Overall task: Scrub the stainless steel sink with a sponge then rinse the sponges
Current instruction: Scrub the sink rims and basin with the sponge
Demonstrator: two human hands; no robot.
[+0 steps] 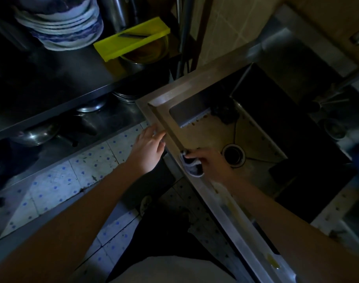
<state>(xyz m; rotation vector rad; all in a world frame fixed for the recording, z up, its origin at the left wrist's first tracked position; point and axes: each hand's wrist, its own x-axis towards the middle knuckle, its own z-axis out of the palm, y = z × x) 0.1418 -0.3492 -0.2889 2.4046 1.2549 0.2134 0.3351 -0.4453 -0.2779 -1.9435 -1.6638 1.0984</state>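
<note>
1. Stack of plates: at 11 o'clock of the frame, on a dark shelf. Not part of the task.
2. Yellow slicer: at 12 o'clock, laid across a metal bowl. Not part of the task.
3. Left hand: near centre. The fingers are straight and loosely spread, with the tips resting on the outer rim of the sink. It holds nothing and appears to brace the body.
4. Sponge: greyish and bunched, at 3 o'clock of the left hand. It is pressed to the near inner wall of the sink, just under the rim.
5. Right hand: the fingers are curled round the sponge and grip it. It sits at 9 o'clock of the drain.
6. Sink: stainless steel with a dull floor. Brown specks line the ledge at 12 o'clock of the sponge. A dark clump lies at 12 o'clock of the drain; what it is cannot be told.
7. Step in hand, judged: scrubbing the near wall. It is best done with firm, overlapping strokes along the wall towards the corner. The sponge's flat face should stay on the steel, and the specked ledge comes next. The floor is then worked towards the drain. Rinsing is not yet begun.
</note>
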